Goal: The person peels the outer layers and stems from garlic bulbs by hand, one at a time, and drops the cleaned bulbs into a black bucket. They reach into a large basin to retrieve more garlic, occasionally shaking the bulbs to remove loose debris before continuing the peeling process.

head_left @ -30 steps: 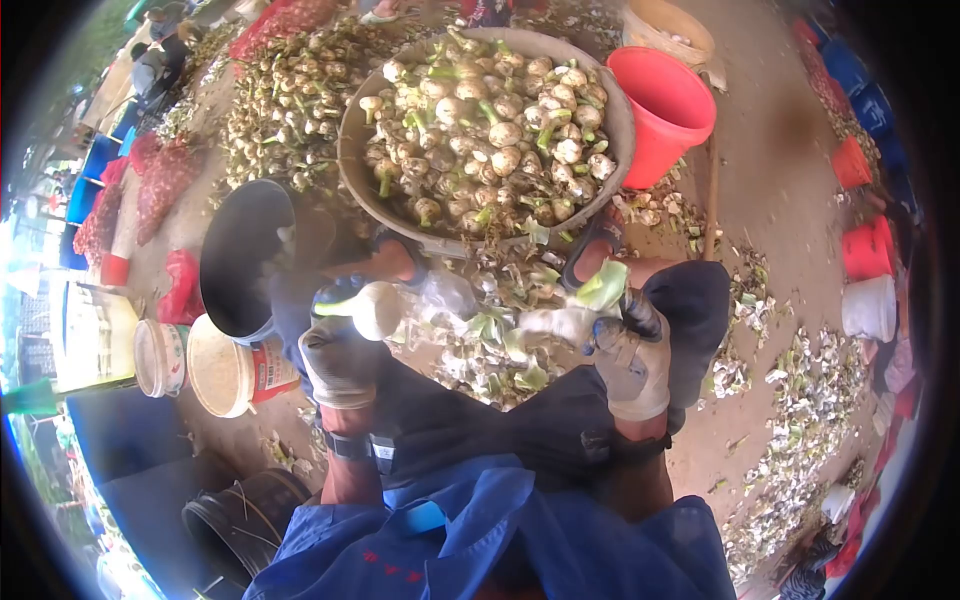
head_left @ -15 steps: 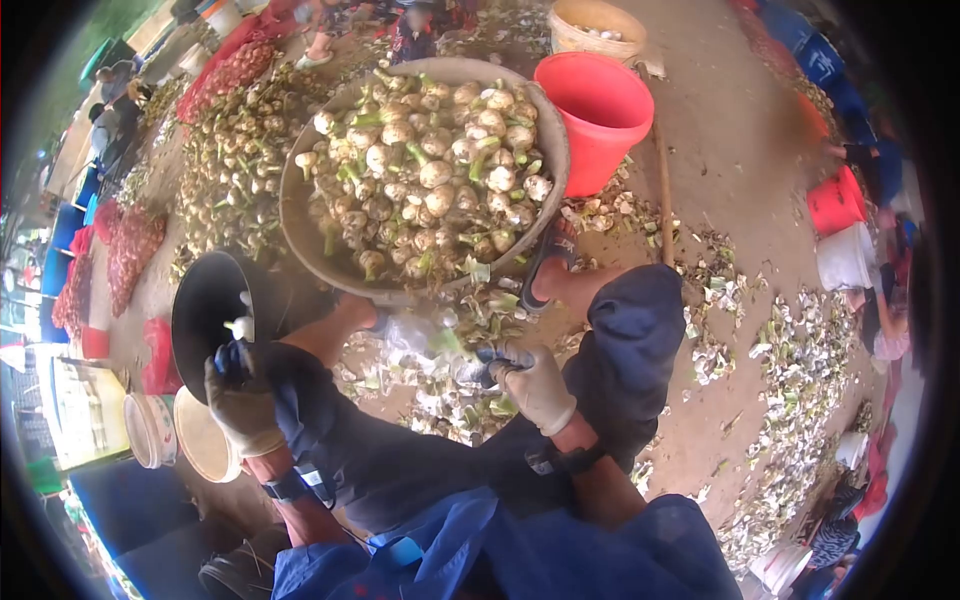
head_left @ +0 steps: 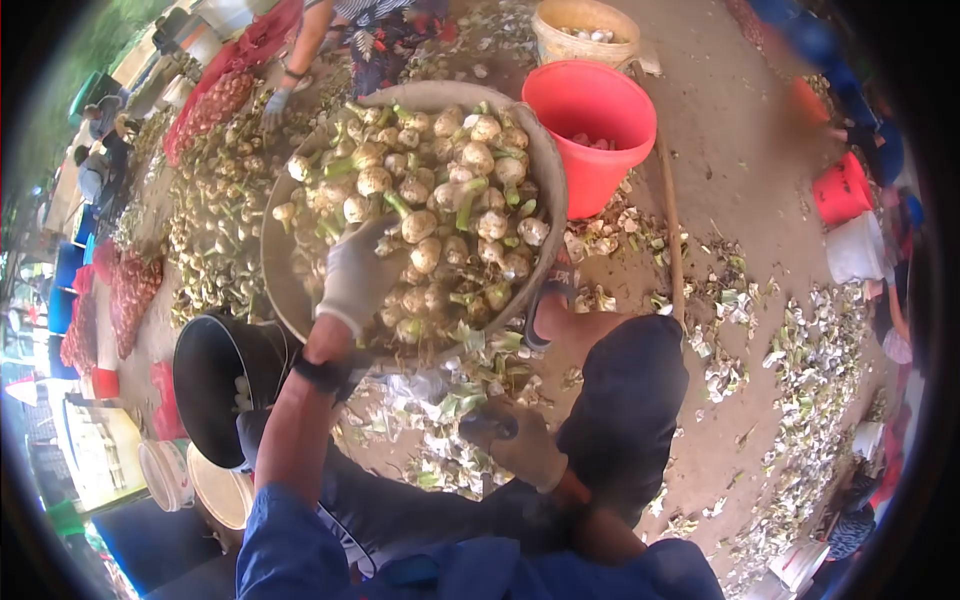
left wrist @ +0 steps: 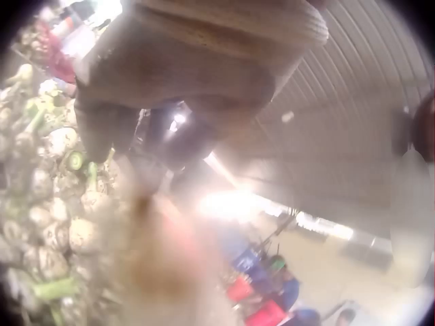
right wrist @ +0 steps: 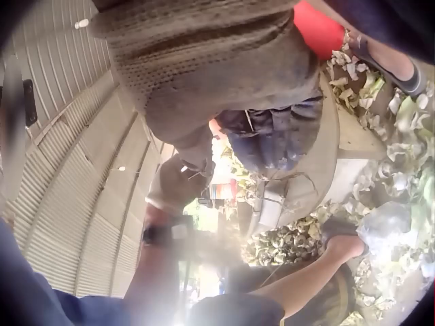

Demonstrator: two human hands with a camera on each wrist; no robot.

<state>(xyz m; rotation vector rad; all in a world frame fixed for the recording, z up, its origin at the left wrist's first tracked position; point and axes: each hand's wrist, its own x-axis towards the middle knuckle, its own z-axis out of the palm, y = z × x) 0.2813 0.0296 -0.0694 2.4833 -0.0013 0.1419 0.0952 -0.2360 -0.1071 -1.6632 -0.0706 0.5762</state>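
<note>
My gloved left hand (head_left: pixel 358 280) reaches over the wide basin (head_left: pixel 285 300) heaped with garlic bulbs (head_left: pixel 425 255). Its fingertips are right at a bulb with a green stem, and the left wrist view shows a gap between thumb and fingers. More bulbs (left wrist: pixel 61 224) lie beside it there. Low over the peelings, between my knees, is my gloved right hand (head_left: pixel 525 445). In the right wrist view its dark blue fingers (right wrist: pixel 272 139) are curled in, and nothing clear shows in them. A black bucket (head_left: pixel 225 390) with a few pale bulbs inside leans by my left leg.
A red bucket (head_left: pixel 590 140) and a cream bucket (head_left: pixel 585 40) stand right of the basin. A stick (head_left: pixel 668 220) lies past them. Garlic peelings (head_left: pixel 440 440) litter the ground. Behind the basin, another person's arm (head_left: pixel 305 45) reaches toward a garlic pile (head_left: pixel 220 220).
My left hand carried a trimmed garlic bulb to the black bucket, where it dropped, then moved over to the basin. The right hand lowered toward the peelings. Another person came in behind the basin.
</note>
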